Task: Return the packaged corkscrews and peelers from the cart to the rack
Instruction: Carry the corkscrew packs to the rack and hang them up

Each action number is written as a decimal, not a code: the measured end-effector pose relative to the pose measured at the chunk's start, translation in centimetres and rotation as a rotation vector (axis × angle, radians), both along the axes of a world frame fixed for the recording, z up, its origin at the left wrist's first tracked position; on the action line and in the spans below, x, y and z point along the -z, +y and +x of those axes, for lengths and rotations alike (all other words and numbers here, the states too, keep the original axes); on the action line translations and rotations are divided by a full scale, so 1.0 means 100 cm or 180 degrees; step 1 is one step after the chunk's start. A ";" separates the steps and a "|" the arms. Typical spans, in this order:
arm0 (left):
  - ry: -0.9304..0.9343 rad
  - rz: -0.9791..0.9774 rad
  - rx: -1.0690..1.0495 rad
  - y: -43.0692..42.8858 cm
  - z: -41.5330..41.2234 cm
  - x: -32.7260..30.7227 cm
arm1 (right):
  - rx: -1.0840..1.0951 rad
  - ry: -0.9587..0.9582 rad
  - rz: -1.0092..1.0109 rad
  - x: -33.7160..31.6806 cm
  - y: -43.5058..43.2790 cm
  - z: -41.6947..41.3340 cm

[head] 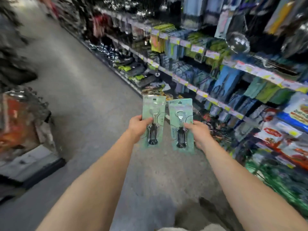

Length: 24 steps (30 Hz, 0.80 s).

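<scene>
Left corkscrew pack [153, 106] is pinched by the left grip [139, 124], right corkscrew pack [180, 108] by the right grip [198, 132]; the 2 are side by side above the floor [80, 100], near the rack [216, 101].

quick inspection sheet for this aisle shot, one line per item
surface: grey floor, no table in view
job's things: two green carded corkscrews, left pack and right pack, upright, side by side, apart
clutter: blurred orange and grey bulk at left, cannot tell what
hands: left hand grips left pack; right hand grips right pack
cables: nothing seen
surroundings: stocked shelves on the right, blurred
</scene>
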<state>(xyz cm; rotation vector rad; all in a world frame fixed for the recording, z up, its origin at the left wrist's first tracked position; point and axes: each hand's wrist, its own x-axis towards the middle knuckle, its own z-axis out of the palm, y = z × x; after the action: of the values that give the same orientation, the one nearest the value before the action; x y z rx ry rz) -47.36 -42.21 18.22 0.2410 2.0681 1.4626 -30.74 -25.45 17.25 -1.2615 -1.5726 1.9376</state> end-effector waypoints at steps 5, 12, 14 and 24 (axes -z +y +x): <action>0.0080 0.0245 -0.0538 -0.044 -0.085 -0.013 | -0.0306 0.0257 -0.0003 -0.021 -0.012 -0.114; 0.0168 0.0407 -0.1061 -0.041 -0.217 -0.025 | -0.0780 0.0533 -0.0098 0.032 0.039 -0.301; 0.0195 0.0415 -0.1089 -0.031 -0.260 -0.032 | -0.0977 0.0447 -0.0125 0.001 0.036 -0.343; 0.0214 0.0627 -0.1738 -0.008 -0.458 -0.063 | -0.1454 0.0557 0.0140 -0.047 0.070 -0.575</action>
<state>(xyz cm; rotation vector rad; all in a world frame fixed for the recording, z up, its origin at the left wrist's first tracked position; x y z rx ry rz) -93.18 -43.01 24.55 -0.2236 2.1430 2.0041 -88.28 -18.45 21.92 -0.7309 -1.9195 2.1886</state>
